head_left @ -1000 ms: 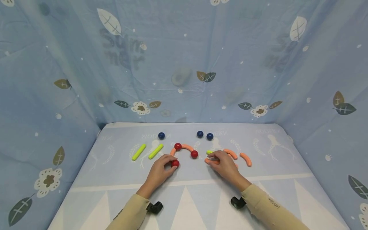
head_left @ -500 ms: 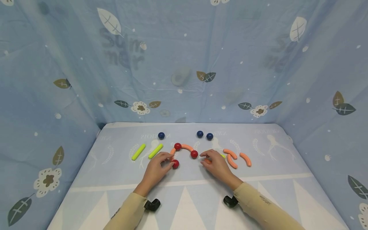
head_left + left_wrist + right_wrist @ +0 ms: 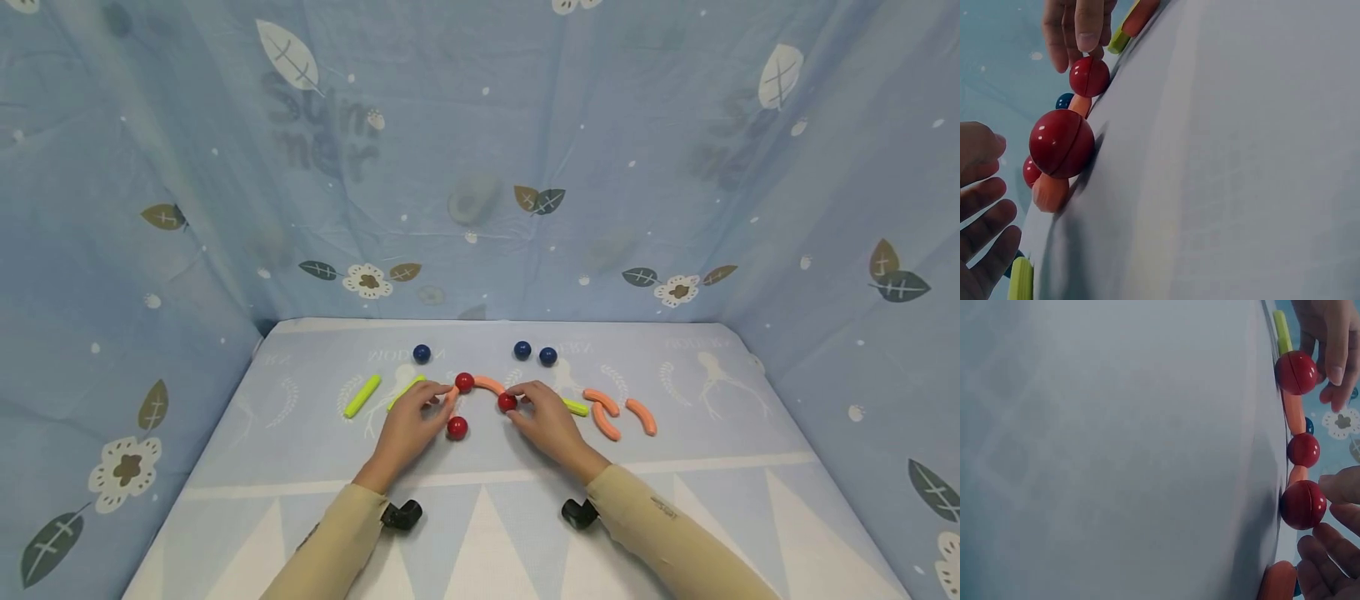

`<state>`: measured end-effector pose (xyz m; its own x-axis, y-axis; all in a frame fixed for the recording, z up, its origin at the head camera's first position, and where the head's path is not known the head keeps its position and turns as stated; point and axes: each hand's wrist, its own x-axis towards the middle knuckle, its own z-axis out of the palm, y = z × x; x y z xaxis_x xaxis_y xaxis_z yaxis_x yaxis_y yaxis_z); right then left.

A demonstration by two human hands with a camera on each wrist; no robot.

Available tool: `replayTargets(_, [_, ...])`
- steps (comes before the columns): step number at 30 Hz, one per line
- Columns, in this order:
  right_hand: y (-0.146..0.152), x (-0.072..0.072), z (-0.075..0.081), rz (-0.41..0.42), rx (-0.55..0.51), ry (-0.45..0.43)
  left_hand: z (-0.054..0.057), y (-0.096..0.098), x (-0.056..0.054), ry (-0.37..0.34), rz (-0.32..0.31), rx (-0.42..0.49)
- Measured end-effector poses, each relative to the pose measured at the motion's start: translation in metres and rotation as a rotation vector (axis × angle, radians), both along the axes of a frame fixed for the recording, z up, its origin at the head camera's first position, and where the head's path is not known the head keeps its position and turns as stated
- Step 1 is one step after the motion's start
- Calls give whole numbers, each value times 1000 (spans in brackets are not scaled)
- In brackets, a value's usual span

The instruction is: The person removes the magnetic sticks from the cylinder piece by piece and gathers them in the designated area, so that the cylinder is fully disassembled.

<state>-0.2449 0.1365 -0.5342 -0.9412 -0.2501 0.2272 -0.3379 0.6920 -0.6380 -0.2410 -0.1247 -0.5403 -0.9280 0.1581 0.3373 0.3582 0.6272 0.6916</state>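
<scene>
A chain of red balls and curved orange rods lies mid-table. It has a far red ball (image 3: 464,382), a left red ball (image 3: 457,428) and a right red ball (image 3: 507,402). My right hand (image 3: 551,423) pinches the right ball between thumb and fingers, as the right wrist view confirms. Relaxed fingers of my left hand (image 3: 408,427) stand beside the left orange rod (image 3: 452,398). In the left wrist view those fingers (image 3: 988,206) are spread and hold nothing. Another orange rod (image 3: 491,385) links the far and right balls.
Blue balls (image 3: 522,350) lie toward the back. Lime sticks (image 3: 363,397) are at the left, one partly behind my left hand, and another lime stick (image 3: 575,407) is right of my right hand. Loose curved orange rods (image 3: 641,416) lie farther right. Patterned cloth (image 3: 480,167) walls the table.
My right hand has moved left from a loose orange rod to the right red ball. My left hand has come off the left red ball and shifted slightly away from me.
</scene>
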Motion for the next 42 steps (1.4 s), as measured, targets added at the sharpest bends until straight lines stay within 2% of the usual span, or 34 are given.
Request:
replayTargets(5, [-7, -6, 0, -18, 26, -3, 7, 7, -13, -18, 14, -30])
replayTargets(12, [-13, -10, 0, -52, 33, -37, 12, 14, -32, -123, 27, -136])
replayTargets(16, [-14, -11, -1, -59, 46, -37, 15, 19, -39, -172, 23, -162])
replayTargets(21, [-14, -11, -2, -63, 51, -32, 14, 22, -44, -174, 9, -171])
replayTargets(34, [-13, -11, -2, -57, 50, -33, 12, 24, -47, -200, 8, -197])
replayTargets(42, [-13, -9, -2, -40, 73, -74, 12, 15, -39, -190, 6, -201])
